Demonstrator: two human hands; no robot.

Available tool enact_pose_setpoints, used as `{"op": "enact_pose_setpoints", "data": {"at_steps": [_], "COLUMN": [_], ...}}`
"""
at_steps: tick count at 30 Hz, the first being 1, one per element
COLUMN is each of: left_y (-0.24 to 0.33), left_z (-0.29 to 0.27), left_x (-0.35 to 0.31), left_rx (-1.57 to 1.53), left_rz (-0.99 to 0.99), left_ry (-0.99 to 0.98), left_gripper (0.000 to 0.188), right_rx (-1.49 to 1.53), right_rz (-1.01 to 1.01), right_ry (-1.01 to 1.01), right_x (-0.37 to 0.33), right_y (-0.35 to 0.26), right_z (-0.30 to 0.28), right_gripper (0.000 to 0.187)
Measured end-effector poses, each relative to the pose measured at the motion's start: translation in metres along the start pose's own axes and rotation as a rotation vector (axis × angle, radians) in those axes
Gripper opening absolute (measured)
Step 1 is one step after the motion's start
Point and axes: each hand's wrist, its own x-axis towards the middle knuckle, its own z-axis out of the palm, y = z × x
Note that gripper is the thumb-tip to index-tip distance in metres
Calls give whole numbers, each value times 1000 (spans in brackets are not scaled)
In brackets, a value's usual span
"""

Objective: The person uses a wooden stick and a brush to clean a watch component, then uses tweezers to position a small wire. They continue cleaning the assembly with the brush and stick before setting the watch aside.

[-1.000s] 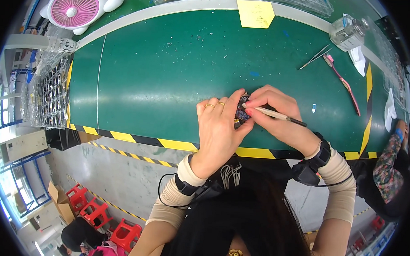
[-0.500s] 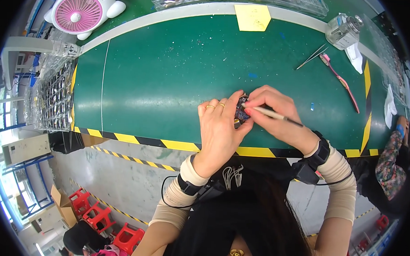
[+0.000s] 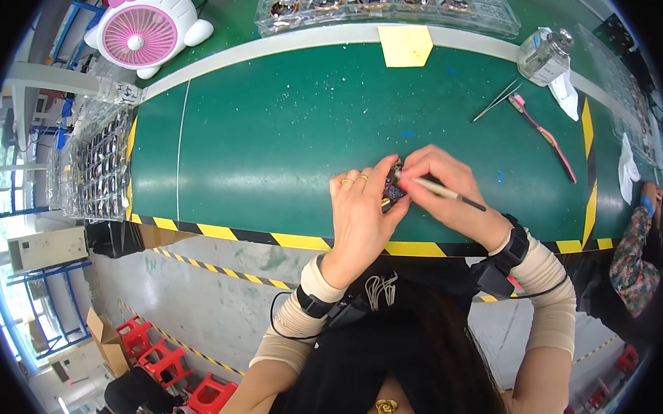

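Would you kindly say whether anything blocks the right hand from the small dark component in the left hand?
Nothing visible does: the right hand holds a slim beige stick at the small dark component, which the left hand partly covers.

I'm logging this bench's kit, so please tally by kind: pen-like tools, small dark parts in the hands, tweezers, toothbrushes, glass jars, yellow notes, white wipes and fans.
Pen-like tool: 1
Small dark part: 1
Tweezers: 1
Toothbrush: 1
Glass jar: 1
Yellow note: 1
White wipes: 2
Fan: 1
Total: 9
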Motion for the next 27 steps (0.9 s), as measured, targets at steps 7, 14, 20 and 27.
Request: {"op": "enact_pose_setpoints", "data": {"at_steps": [7, 14, 20, 27], "left_y": [1, 0, 1, 1], "left_z": [1, 2, 1, 1], "left_x": [-1, -1, -2, -2], "left_rx": [-4, 10, 28, 34], "left_rz": [-7, 14, 4, -5], "left_ry": [22, 44, 28, 12], "left_gripper": [53, 53, 52, 51], "right_rx": [13, -13, -80, -70], "right_rz": [38, 43, -116, -99], "right_ry": [9, 27, 4, -23], "right_x": [0, -1, -2, -3], "right_y": [-2, -3, -1, -2], "right_z": [-1, 0, 1, 0], "right_gripper": [9, 10, 10, 11]}}
